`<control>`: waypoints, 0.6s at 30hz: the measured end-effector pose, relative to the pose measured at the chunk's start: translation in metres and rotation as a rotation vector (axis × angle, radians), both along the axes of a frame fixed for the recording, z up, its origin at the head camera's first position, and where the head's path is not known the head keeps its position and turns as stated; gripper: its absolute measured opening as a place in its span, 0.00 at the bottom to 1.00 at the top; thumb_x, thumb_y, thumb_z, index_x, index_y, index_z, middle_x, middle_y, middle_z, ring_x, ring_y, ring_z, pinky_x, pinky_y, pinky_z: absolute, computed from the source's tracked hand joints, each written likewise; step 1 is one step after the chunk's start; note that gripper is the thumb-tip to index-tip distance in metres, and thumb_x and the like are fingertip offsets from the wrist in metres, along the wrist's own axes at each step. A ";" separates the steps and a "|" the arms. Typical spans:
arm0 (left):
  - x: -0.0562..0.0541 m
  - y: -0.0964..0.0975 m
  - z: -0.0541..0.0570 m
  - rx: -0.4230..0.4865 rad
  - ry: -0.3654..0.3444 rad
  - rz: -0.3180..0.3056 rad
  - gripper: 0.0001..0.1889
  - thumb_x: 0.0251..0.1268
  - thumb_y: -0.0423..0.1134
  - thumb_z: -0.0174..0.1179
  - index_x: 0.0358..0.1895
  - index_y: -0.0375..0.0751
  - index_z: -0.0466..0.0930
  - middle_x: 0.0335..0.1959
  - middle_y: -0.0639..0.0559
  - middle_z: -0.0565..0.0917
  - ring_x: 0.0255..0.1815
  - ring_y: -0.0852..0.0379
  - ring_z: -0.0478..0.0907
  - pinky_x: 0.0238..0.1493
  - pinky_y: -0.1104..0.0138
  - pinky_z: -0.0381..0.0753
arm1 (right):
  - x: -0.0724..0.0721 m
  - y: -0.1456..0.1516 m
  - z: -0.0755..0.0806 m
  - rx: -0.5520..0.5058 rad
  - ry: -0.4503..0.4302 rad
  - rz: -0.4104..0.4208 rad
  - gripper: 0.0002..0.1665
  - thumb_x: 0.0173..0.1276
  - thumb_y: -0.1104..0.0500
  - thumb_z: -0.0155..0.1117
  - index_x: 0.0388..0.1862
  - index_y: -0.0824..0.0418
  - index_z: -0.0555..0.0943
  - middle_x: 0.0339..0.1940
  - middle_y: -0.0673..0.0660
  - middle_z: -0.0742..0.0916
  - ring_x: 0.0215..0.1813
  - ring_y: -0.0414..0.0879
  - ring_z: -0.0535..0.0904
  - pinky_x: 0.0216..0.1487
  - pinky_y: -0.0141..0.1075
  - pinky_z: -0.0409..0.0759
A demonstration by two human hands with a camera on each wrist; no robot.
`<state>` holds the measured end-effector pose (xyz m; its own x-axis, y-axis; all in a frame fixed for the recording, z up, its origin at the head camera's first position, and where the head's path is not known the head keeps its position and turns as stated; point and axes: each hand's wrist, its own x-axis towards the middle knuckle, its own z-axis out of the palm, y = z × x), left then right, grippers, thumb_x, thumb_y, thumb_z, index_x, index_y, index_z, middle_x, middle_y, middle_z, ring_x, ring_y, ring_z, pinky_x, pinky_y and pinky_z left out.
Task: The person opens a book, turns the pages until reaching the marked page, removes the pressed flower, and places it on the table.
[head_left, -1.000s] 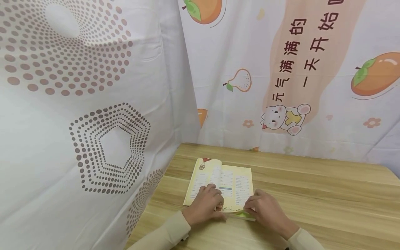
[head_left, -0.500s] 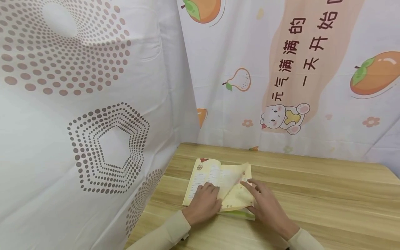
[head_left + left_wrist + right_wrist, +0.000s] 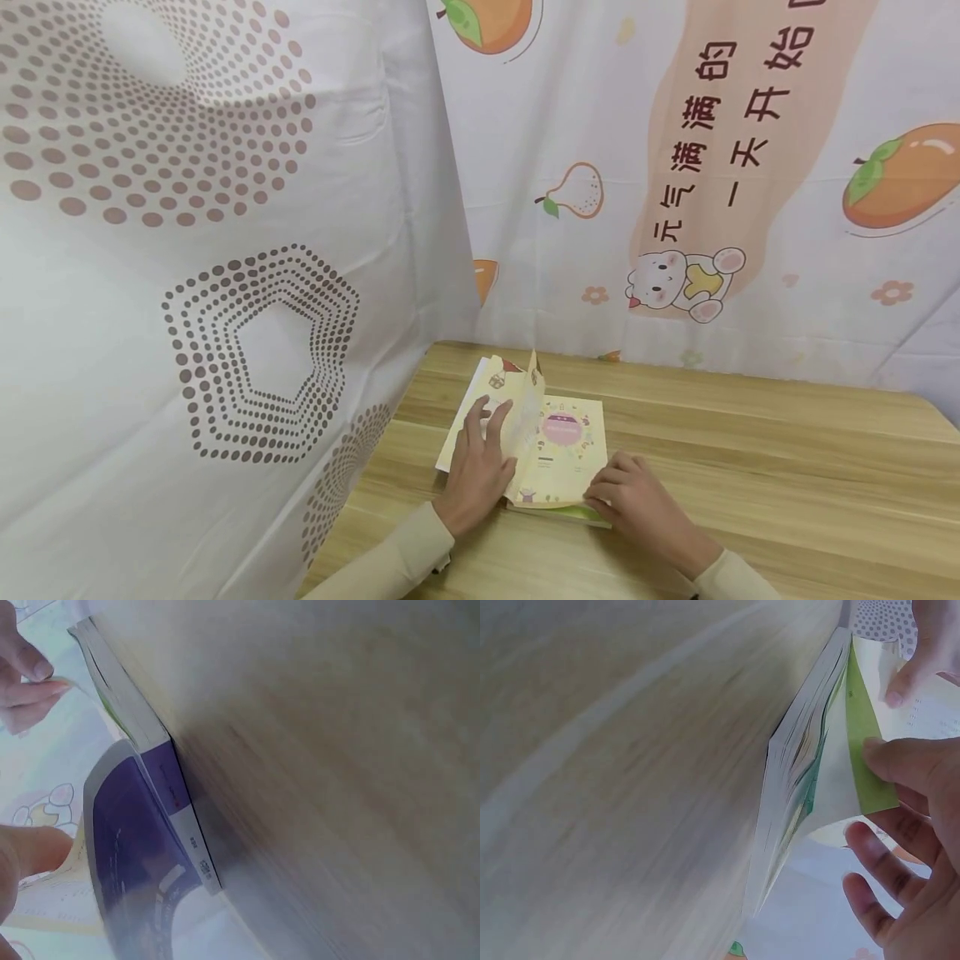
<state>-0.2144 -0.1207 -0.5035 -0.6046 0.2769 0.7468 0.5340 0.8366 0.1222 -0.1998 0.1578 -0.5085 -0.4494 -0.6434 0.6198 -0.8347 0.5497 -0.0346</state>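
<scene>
Book: The book point(image 3: 553, 482) lay spread apart on the table point(image 3: 780, 458), pages facing up.
Left hand: Your left hand point(image 3: 472, 475) rested on the left side of the book. Its fingers were spread and a little bent, and its thumb touched the paper.
Right hand: Your right hand point(image 3: 628, 502) was at the near right corner of the book. Its thumb and a finger pinched the green-edged page point(image 3: 864, 739) — two more fingers stuck out past the paper.
Standing page: One page point(image 3: 534, 393) stood up near the middle of the book, just beside your left hand.
Right page: On the book's right side you had a round pink picture point(image 3: 562, 428), with tiny drawings around it.
Cover: The purple cover point(image 3: 131, 825) curled up next to the spine point(image 3: 172, 782) of the book.
Sleeves: Your cream sleeves point(image 3: 412, 550) came in from the near side of the book.
Behind the book: A white cloth point(image 3: 517, 242) hung there — it had orange fruit point(image 3: 900, 177), big writing and a white bear point(image 3: 678, 285) on it.
Left of the book: Another cloth point(image 3: 360, 204) hung down, with brown dots in rings.
</scene>
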 end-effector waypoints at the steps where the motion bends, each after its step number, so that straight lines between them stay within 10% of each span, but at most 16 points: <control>1: 0.000 -0.001 0.001 0.016 0.013 0.006 0.58 0.36 0.30 0.83 0.75 0.45 0.56 0.68 0.29 0.65 0.56 0.42 0.73 0.44 0.56 0.80 | 0.000 0.000 0.000 0.003 -0.014 -0.001 0.10 0.49 0.60 0.84 0.28 0.49 0.89 0.31 0.41 0.87 0.37 0.38 0.71 0.37 0.34 0.66; 5: -0.001 -0.004 0.003 0.038 0.052 0.021 0.58 0.32 0.29 0.85 0.74 0.46 0.61 0.67 0.30 0.66 0.57 0.39 0.72 0.51 0.52 0.78 | 0.001 0.001 0.000 0.021 -0.065 -0.006 0.09 0.49 0.61 0.83 0.27 0.49 0.90 0.30 0.40 0.87 0.37 0.37 0.69 0.36 0.31 0.63; 9: -0.002 -0.007 0.004 -0.070 0.050 0.055 0.37 0.38 0.29 0.82 0.59 0.50 0.81 0.62 0.36 0.74 0.62 0.37 0.71 0.55 0.49 0.74 | 0.002 0.001 0.000 0.024 -0.088 -0.009 0.10 0.48 0.62 0.83 0.27 0.49 0.90 0.30 0.39 0.87 0.36 0.36 0.68 0.35 0.29 0.61; 18: 0.003 -0.011 0.003 -0.292 -0.128 0.019 0.10 0.58 0.30 0.71 0.35 0.53 0.90 0.40 0.57 0.88 0.50 0.52 0.80 0.49 0.58 0.78 | 0.002 0.000 0.001 0.002 -0.105 -0.023 0.10 0.46 0.61 0.84 0.25 0.48 0.90 0.28 0.38 0.87 0.34 0.35 0.68 0.34 0.29 0.62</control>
<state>-0.2116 -0.1318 -0.5009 -0.6956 0.4564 0.5549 0.5138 0.8558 -0.0598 -0.1975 0.1575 -0.5076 -0.5262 -0.6335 0.5673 -0.8139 0.5685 -0.1200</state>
